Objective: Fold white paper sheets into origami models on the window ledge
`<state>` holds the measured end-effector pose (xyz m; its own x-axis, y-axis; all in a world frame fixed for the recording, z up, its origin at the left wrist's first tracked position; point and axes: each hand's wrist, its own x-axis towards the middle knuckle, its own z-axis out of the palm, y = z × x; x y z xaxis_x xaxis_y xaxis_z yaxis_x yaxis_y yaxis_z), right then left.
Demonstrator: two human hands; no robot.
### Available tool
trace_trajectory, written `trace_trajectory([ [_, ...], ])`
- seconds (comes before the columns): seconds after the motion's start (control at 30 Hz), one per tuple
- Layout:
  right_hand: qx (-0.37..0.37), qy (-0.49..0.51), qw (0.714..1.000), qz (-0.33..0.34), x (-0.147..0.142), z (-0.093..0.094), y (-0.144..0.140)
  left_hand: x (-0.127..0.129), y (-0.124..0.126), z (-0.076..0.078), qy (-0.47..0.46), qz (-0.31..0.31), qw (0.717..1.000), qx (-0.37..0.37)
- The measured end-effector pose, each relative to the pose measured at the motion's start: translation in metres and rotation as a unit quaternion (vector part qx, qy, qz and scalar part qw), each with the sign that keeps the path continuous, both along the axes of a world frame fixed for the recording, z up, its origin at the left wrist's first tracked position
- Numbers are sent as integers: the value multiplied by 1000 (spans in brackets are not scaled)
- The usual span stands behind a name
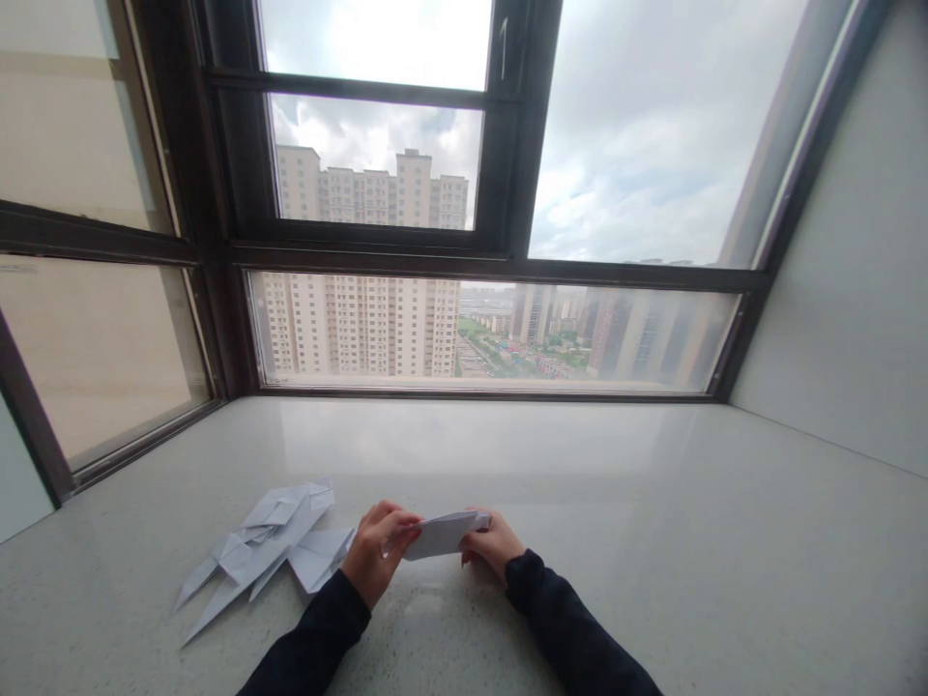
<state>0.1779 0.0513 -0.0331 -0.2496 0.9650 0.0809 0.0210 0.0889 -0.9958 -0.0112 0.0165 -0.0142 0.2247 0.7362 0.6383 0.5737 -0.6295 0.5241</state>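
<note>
A folded sheet of white paper [444, 536] is held up between my two hands, just above the pale stone sill. My left hand [378, 551] pinches its left end between thumb and fingers. At the opposite end, my right hand [494, 545] grips the paper near a small folded corner. Both hands are closed on it, and some fingertips are hidden behind the sheet. To the left of my left hand lies a pile of folded white paper pieces [272, 532], several with long pointed ends, overlapping one another.
The speckled, glossy stone sill [616, 541] spreads out under my arms. Dark window frames [507, 275] stand along its back and left side, with tall buildings [362, 319] outside. A white wall [848, 290] bounds the right side.
</note>
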Motion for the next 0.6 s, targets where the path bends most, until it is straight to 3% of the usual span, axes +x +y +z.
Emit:
trace_trajectory([
  [0.23,-3,-25,1000,19,1,2,-2,-3,5,-6,-9,-42,999,-25],
  [0.6,-1,-52,998,33,2,2,-2,-6,12,-13,53,-22,998,-8],
])
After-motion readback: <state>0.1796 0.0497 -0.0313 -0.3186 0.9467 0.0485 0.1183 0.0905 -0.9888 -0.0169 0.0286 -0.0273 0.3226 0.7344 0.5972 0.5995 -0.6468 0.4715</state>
